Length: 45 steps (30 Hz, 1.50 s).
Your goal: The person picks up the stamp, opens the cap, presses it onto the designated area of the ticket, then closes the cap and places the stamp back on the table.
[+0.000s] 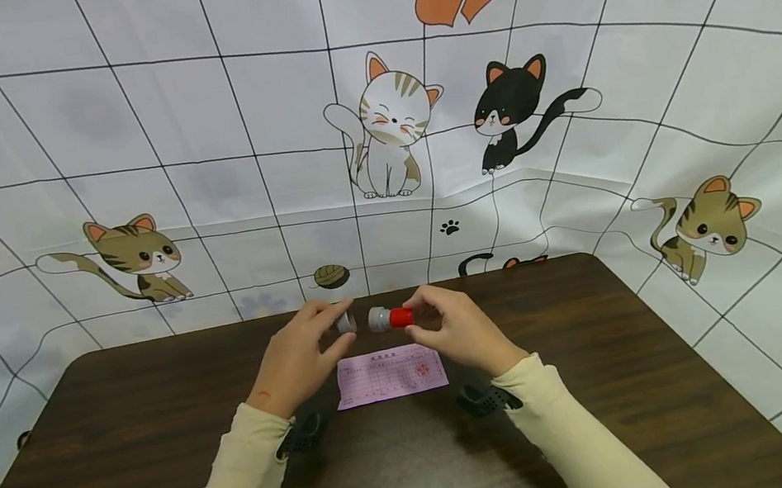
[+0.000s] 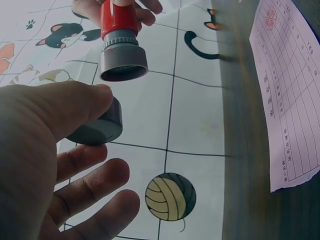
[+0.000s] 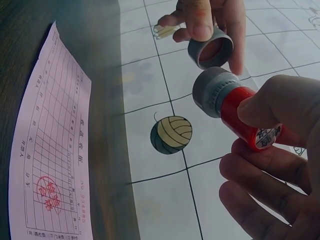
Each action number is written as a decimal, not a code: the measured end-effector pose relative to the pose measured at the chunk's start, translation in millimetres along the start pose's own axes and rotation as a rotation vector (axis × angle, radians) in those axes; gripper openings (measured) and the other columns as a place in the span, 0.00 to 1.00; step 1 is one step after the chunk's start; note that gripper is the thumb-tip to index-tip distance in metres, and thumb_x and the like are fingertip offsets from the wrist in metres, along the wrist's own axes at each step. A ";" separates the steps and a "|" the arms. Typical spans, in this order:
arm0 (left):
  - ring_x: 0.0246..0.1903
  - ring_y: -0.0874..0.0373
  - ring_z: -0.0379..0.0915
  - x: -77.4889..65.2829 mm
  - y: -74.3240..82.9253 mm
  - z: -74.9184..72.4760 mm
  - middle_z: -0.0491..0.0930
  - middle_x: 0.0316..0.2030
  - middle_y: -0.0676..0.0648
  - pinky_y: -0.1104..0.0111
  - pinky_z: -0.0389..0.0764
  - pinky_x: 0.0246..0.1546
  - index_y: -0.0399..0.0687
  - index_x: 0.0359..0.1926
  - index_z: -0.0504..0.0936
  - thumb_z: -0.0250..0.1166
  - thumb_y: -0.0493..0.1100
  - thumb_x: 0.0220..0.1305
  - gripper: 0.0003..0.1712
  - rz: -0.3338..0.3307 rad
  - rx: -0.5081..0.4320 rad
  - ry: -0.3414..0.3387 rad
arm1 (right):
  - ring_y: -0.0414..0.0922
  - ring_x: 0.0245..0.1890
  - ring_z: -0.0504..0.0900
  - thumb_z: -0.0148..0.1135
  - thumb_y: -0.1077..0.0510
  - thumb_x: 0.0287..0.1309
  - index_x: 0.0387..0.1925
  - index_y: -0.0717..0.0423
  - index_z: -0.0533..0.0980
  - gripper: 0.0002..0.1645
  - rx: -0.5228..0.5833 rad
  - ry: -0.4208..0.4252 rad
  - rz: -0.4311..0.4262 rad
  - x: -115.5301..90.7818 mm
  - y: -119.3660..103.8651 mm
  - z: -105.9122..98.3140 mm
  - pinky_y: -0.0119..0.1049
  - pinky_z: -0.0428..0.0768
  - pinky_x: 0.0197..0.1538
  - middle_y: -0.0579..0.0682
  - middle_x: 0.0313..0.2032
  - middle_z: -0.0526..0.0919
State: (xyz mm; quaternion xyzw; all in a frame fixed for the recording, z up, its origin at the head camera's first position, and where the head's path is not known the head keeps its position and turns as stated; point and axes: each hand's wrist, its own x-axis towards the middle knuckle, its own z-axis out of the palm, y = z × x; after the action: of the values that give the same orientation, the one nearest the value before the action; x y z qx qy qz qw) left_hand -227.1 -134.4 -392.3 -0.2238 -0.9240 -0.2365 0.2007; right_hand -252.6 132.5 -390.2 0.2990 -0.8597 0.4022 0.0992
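Observation:
My right hand (image 1: 458,326) pinches a red and grey self-inking stamp (image 3: 240,112) by its red body, its grey end turned toward the left hand. In my left hand (image 1: 304,352), thumb and fingers pinch a round grey cap (image 2: 107,122), its hollow side facing the stamp. A small gap separates cap and stamp in the head view. Below both hands, a pink printed form (image 1: 387,376) lies on the table, with a round red stamp mark (image 3: 48,194) at one end.
The dark wooden table (image 1: 164,443) ends just beyond the hands. Behind it hangs a white gridded sheet (image 1: 263,187) with cartoon cats. Dark wrist devices (image 1: 484,399) sit under both forearms.

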 end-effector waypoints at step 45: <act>0.38 0.59 0.80 0.4 9.3 -4.0 0.82 0.47 0.50 0.64 0.85 0.37 0.50 0.59 0.82 0.80 0.49 0.57 0.30 -0.034 -0.048 -0.023 | 0.40 0.41 0.87 0.73 0.63 0.60 0.47 0.55 0.82 0.14 0.053 -0.015 -0.081 -1.3 -10.0 0.9 0.37 0.86 0.47 0.47 0.43 0.88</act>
State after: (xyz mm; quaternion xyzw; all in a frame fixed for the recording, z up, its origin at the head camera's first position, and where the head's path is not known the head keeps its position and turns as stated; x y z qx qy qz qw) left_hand -221.6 -129.1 -385.6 -0.2155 -0.9240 -0.2593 0.1805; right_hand -245.5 127.4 -385.0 0.3391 -0.8366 0.4181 0.1010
